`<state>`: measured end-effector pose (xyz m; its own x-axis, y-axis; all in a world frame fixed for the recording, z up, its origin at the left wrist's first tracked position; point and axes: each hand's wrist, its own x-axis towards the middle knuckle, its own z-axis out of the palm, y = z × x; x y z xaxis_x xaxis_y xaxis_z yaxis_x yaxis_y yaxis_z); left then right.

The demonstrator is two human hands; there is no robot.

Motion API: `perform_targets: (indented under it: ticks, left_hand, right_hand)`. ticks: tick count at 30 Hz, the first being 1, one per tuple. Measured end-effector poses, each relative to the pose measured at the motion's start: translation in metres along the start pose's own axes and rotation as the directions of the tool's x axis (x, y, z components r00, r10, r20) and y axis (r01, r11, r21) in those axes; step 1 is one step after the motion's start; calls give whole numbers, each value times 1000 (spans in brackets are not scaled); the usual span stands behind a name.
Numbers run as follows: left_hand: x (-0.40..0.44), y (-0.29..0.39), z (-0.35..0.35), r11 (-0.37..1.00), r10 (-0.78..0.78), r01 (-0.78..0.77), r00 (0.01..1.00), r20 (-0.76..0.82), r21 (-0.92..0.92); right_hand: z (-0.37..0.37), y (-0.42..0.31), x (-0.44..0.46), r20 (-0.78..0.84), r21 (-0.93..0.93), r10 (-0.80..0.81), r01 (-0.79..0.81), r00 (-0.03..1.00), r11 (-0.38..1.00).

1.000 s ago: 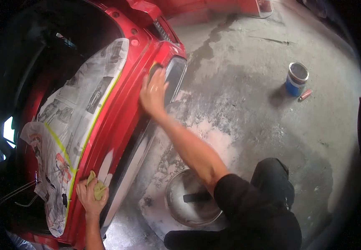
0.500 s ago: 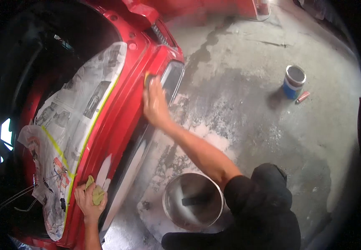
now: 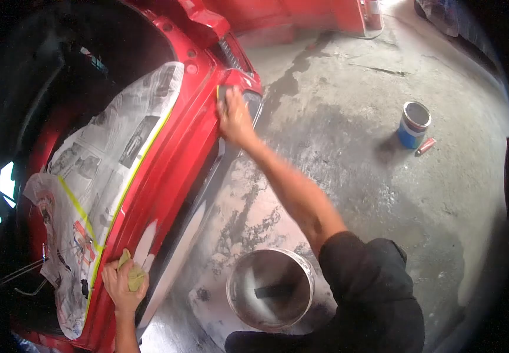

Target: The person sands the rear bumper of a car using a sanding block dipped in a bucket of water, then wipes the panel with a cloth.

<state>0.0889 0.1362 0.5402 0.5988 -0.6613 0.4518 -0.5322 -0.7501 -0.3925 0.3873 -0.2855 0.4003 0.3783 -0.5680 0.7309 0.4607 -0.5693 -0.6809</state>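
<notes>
My left hand [image 3: 124, 289] is closed on a yellow-green cloth [image 3: 132, 274], resting on the red car panel [image 3: 169, 170] at the lower left, beside pale grey filler patches [image 3: 144, 246]. Higher up, my right hand [image 3: 236, 120] presses a dark pad with a yellow edge [image 3: 221, 95] flat against the panel near its upper corner. Masking newspaper [image 3: 110, 138] edged with yellow-green tape [image 3: 142, 162] covers the glass next to the panel. The fingers of my right hand lie over most of the pad.
A large round bucket [image 3: 309, 276] with a dark object inside stands on the floor near my legs. Farther right are a blue can [image 3: 410, 136] and a small red tube [image 3: 425, 147]. Another red body part [image 3: 301, 20] stands at the top.
My right hand slid down the panel with the pad and has now moved back up and right towards the corner. My left hand has stayed nearly in place with the cloth.
</notes>
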Motion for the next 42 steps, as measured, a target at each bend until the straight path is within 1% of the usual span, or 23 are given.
perform_targets:
  ticks: [3,6,7,9,11,14,15,17,19,20,21,23,24,27,30,31,33,35,36,37,38,41,42]
  left_hand:
    - [0,-2,1,1000,-28,28,1000,6,-14]
    - [-1,-1,2,996,-73,73,997,2,-42]
    - [-3,-2,3,995,-86,86,996,3,-41]
    - [-1,-1,1,995,-87,87,996,3,-43]
    - [-1,2,0,996,-81,80,997,-18,-38]
    - [2,2,2,996,-81,80,996,-30,-27]
    - [1,1,1,996,-85,84,996,-27,-24]
    - [0,1,1,996,-76,74,997,-30,-44]
    - [3,-1,-1,997,-66,65,997,-36,-46]
    - [1,1,-2,997,-72,71,997,-28,-41]
    - [1,1,0,996,-82,81,996,-33,-31]
    - [1,1,4,995,-98,96,994,-48,-30]
    - [-2,0,2,995,-97,96,995,-36,-30]
    - [0,1,1,996,-81,78,995,-58,-53]
    - [-2,1,2,996,-90,88,994,-61,-33]
    - [-1,2,5,995,-93,90,993,-70,-38]
    - [-3,1,3,995,-97,95,993,-63,-37]
    - [-2,0,4,997,-79,76,994,-79,-34]
    - [-2,0,4,997,-69,66,994,-88,-33]
    - [-4,1,3,997,-77,75,995,-70,-29]
    - [-4,0,2,997,-82,81,995,-61,-20]
    - [-5,-1,4,996,-88,88,995,-44,-6]
    - [-4,0,3,996,-87,86,995,-48,-11]
  right_hand:
    - [-32,-1,41,220,84,118,-139,968,987]
    - [-36,10,17,316,-151,-125,180,940,972]
    - [-38,-7,5,248,-71,-154,177,956,982]
    - [-52,-45,-16,380,-178,-191,274,905,945]
    - [-50,-71,-68,347,104,-408,398,845,912]
    - [-73,-62,-57,481,28,-543,607,688,794]
    - [-68,-39,-29,536,-35,-399,492,744,870]
    - [-62,-10,12,421,-162,-172,260,891,952]
    - [-62,-33,9,429,-198,-112,215,896,956]
    - [-74,-45,-3,555,-185,-163,312,816,932]
    - [-61,-37,-33,527,-167,-452,610,720,775]
    - [-70,-74,-63,496,100,-464,482,734,870]
    - [-71,-53,-47,518,7,-491,570,701,822]
    - [-68,-30,20,477,-278,-177,339,861,899]
    - [-73,-49,5,642,-172,-172,359,747,917]
    - [-72,-60,-21,577,59,-368,412,729,909]
    - [-78,-72,-52,493,63,-468,506,734,860]
    - [-70,-32,-12,507,-97,-401,513,763,853]
    - [-61,-16,11,536,-201,-241,400,809,894]
    - [-58,-5,36,482,-221,-205,344,852,912]
    - [-60,-3,57,584,-267,-122,332,802,905]
    - [-61,-5,65,479,-46,-258,317,839,947]
    - [-60,-1,58,558,-53,-274,363,783,930]
